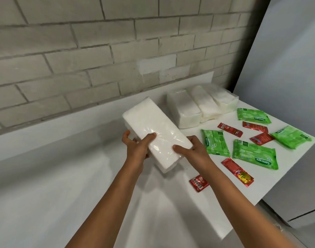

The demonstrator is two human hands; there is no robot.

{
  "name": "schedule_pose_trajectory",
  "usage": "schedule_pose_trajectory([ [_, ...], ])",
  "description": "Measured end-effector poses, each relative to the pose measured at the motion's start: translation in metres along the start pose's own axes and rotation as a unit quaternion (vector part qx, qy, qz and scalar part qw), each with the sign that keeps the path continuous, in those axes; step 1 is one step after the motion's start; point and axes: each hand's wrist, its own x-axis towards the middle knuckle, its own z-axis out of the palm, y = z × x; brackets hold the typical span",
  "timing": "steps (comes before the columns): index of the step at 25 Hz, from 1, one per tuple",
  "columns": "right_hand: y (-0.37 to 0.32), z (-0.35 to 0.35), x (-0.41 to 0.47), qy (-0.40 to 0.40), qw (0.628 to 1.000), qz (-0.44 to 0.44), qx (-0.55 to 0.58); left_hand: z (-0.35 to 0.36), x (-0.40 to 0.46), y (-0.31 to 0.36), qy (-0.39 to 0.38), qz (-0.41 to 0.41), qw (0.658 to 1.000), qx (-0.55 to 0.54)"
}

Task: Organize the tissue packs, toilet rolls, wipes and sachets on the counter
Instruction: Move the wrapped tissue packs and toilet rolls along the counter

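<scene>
Your left hand (137, 146) curls round the near-left edge of the tissue pack (156, 135), thumb on top. Your right hand (190, 149) clamps the near-right corner, thumb pressed on the wrap. The pack rides tilted above the counter (63, 158). Step in hand: stowing tissue. Next, likely: set it beside the three packs (201, 106) at the wall; wipes (253, 156) and sachets (237, 171) wait.

held tissue pack (156, 133) hides part of one red sachet (198, 182).
</scene>
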Motion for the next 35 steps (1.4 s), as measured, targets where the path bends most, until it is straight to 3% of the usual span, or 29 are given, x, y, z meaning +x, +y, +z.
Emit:
schedule_pose_trajectory([
  [10, -0.001, -0.045, 0.112, -0.086, 0.985, -0.086, -0.126, 0.065, 0.082, -0.014, 0.105, -0.024, 0.994, -0.004],
  [13, -0.002, -0.064, 0.154, -0.068, 0.971, -0.139, -0.184, 0.081, 0.107, -0.012, 0.123, -0.027, 0.992, 0.015],
  [16, -0.003, -0.081, 0.197, -0.036, 0.906, -0.206, -0.367, 0.092, 0.126, -0.018, 0.128, -0.039, 0.99, 0.035],
  [20, 0.004, -0.09, 0.239, -0.135, 0.829, -0.241, -0.487, 0.1, 0.143, -0.025, 0.128, -0.057, 0.99, 0.02],
  [28, 0.022, -0.093, 0.259, -0.142, 0.866, -0.25, -0.409, 0.101, 0.188, -0.011, 0.088, -0.022, 0.991, 0.096],
  [35, 0.025, -0.092, 0.259, -0.141, 0.861, -0.254, -0.418, 0.101, 0.201, -0.01, 0.077, -0.012, 0.98, 0.183],
])
